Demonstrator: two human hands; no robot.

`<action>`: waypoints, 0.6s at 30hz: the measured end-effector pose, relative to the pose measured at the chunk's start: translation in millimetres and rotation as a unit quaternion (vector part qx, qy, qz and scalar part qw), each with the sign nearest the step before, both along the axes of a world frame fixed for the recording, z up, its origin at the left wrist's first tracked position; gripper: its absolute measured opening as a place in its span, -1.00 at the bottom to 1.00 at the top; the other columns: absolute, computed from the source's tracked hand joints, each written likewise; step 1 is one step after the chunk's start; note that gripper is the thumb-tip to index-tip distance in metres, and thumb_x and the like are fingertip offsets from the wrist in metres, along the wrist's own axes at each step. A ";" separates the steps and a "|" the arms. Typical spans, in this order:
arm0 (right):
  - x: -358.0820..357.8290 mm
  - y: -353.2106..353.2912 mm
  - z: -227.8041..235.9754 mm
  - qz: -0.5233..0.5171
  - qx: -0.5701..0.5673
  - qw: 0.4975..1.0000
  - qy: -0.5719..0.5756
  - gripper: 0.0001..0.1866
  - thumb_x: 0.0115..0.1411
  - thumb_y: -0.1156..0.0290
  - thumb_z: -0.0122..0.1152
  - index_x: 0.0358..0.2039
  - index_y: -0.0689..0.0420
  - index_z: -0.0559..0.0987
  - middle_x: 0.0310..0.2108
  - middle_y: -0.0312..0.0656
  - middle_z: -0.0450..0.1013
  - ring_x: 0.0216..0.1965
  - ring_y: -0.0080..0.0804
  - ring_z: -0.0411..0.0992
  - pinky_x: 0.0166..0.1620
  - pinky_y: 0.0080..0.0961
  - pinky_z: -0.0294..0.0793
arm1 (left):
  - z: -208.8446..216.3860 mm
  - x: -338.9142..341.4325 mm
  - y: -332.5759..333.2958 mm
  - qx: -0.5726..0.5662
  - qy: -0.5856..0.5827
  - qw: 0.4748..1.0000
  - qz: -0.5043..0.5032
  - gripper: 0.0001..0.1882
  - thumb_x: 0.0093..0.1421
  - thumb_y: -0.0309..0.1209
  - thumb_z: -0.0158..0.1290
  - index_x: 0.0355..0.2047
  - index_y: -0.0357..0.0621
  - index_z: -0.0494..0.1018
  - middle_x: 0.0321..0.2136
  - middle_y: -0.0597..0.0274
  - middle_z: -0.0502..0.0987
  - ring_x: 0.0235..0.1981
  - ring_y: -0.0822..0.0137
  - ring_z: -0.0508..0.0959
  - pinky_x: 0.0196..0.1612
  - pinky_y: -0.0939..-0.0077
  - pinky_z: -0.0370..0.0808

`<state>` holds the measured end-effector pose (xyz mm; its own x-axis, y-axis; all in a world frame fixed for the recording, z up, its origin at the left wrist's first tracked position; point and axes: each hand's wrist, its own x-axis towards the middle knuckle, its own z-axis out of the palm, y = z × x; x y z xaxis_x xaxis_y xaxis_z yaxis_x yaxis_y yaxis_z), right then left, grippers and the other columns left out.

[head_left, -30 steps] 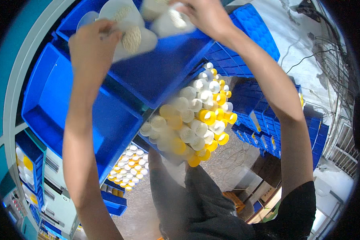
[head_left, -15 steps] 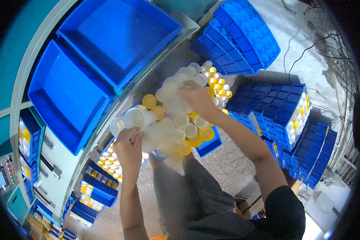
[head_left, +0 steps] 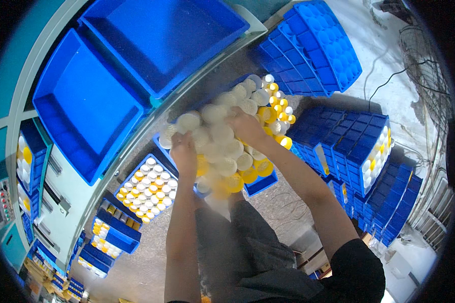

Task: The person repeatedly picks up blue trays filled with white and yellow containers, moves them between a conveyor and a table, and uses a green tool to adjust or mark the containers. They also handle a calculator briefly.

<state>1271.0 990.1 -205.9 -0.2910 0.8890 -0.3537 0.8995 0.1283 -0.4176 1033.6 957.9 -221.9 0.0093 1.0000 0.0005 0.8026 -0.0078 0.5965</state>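
Note:
In front of me, a crowded pile of white cups [head_left: 233, 149] and yellow cups [head_left: 234, 183] fills the middle of the head view. Their round mouths mostly face up or towards me, and the nearest ones are hazy. At the pile's left side, my left hand [head_left: 184, 151] has its fingers curled against a white cup [head_left: 188, 121]; another white cup [head_left: 167, 136] leans just left of it. My right hand [head_left: 246, 127] reaches over the pile from the right, its fingers closed at the wall of a white cup [head_left: 221, 133]. The fingertips of both hands are partly hidden.
Two blue bins [head_left: 88, 108] sit on the machine ledge at the left. A blue tray [head_left: 147, 189] of white and yellow cups stands below them. Stacked blue crates [head_left: 338, 141] rise at the right, with blue moulded trays [head_left: 313, 48] at the far right. A thin cable [head_left: 389, 76] hangs there.
My left hand has moved up and right, closer to the pile and my right hand. The cups at its left side have shifted inward, uncovering more of the cup-filled tray. The view has shifted slightly.

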 end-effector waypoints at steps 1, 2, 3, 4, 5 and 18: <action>-6.3 1.2 1.3 -0.002 0.011 1.000 -0.005 -0.68 0.08 0.46 0.16 -0.13 -0.12 0.64 0.15 0.02 0.35 -0.01 -0.04 0.49 0.00 -0.22 0.53 | -0.3 2.5 1.2 0.011 0.009 0.999 -0.034 -0.70 0.06 -0.57 0.11 -0.15 -0.15 0.54 -0.22 -0.02 0.51 -0.31 0.01 0.60 -0.31 0.19 0.57; -10.7 1.4 2.2 -0.002 0.007 1.000 -0.013 -0.67 0.09 0.47 0.15 -0.13 -0.13 0.64 0.16 0.03 0.35 -0.02 -0.03 0.50 -0.02 -0.22 0.54 | 0.0 5.9 1.8 0.005 0.028 0.998 -0.058 -0.68 0.06 -0.57 0.10 -0.12 -0.15 0.52 -0.18 -0.02 0.50 -0.30 0.01 0.60 -0.31 0.19 0.58; -13.8 1.2 2.7 -0.001 0.012 1.000 -0.018 -0.67 0.09 0.48 0.14 -0.13 -0.14 0.64 0.16 0.05 0.35 -0.03 -0.03 0.51 -0.03 -0.22 0.55 | 0.6 8.7 2.2 -0.032 0.048 0.994 -0.092 -0.65 0.07 -0.58 0.08 -0.09 -0.15 0.51 -0.14 -0.02 0.49 -0.29 0.01 0.61 -0.31 0.19 0.60; -16.2 1.2 2.6 0.004 0.017 1.000 -0.021 -0.66 0.10 0.49 0.13 -0.12 -0.14 0.64 0.16 0.06 0.34 -0.04 -0.02 0.51 -0.05 -0.23 0.56 | 1.8 9.7 2.0 -0.156 0.069 0.983 -0.069 -0.60 0.08 -0.57 0.06 -0.02 -0.15 0.47 -0.08 -0.04 0.46 -0.19 -0.03 0.60 -0.24 0.20 0.62; -17.8 1.2 2.4 0.003 0.021 1.000 -0.021 -0.65 0.10 0.49 0.12 -0.11 -0.15 0.64 0.17 0.06 0.34 -0.04 -0.03 0.52 -0.05 -0.24 0.56 | 3.0 9.2 2.0 -0.157 0.058 0.985 -0.038 -0.60 0.08 -0.58 0.05 -0.02 -0.14 0.48 -0.07 -0.04 0.46 -0.17 -0.03 0.59 -0.22 0.19 0.62; -75.3 64.3 76.6 -0.214 0.086 0.955 0.186 -0.49 0.27 0.12 0.22 0.08 0.22 0.47 -0.03 -0.05 0.53 -0.05 -0.25 0.53 -0.01 -0.34 0.56 | 32.5 -8.6 -17.7 -0.113 -0.099 0.988 -0.043 -0.34 0.15 -0.48 0.10 0.29 -0.05 0.24 0.20 -0.27 0.27 0.09 -0.21 0.45 0.07 0.10 0.49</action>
<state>1195.7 1054.4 -129.3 0.0345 0.9902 -0.1354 0.6786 -0.1227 -0.7242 1025.0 940.2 -189.4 0.1173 0.9702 -0.2122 0.6716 0.0799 0.7366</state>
